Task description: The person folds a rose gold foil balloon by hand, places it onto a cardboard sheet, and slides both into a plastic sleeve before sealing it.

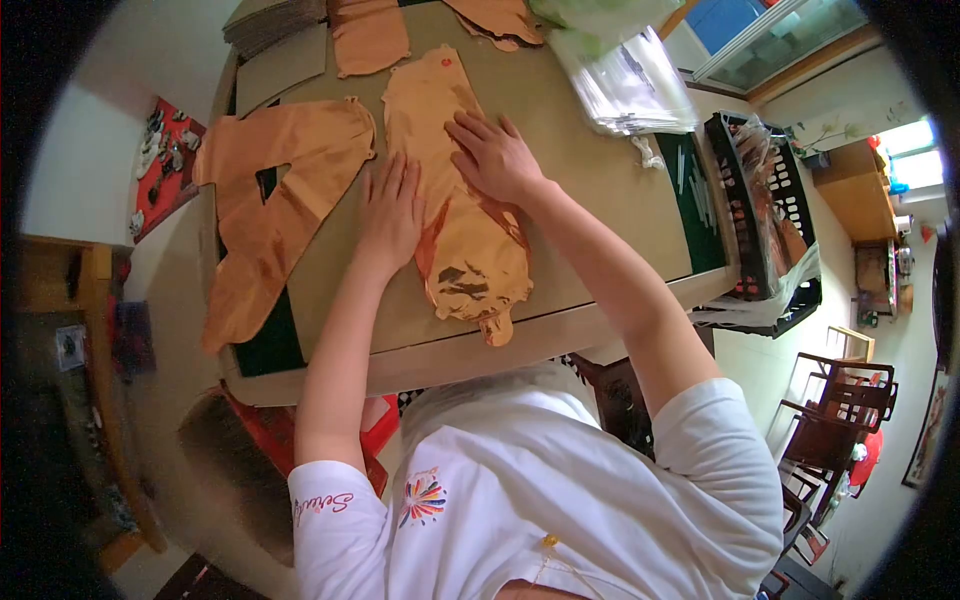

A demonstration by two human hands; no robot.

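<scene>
A flat, uninflated rose-gold foil balloon (440,180) lies lengthwise on the table, its crinkled tail end near the front edge. My left hand (393,215) rests flat along its left side, fingers stretched out. Higher up, my right hand (495,155) lies spread on the balloon's right part. Left of my hands is a second flat foil balloon (285,200), shaped like a figure 4 with a small triangular hole. Neither hand grips anything.
More foil balloons (368,38) and a stack of brown cardboard (280,65) lie at the table's far side. Clear plastic bags (635,85) sit at the far right. A black crate (745,215) with plastic-wrapped items stands beyond the table's right edge.
</scene>
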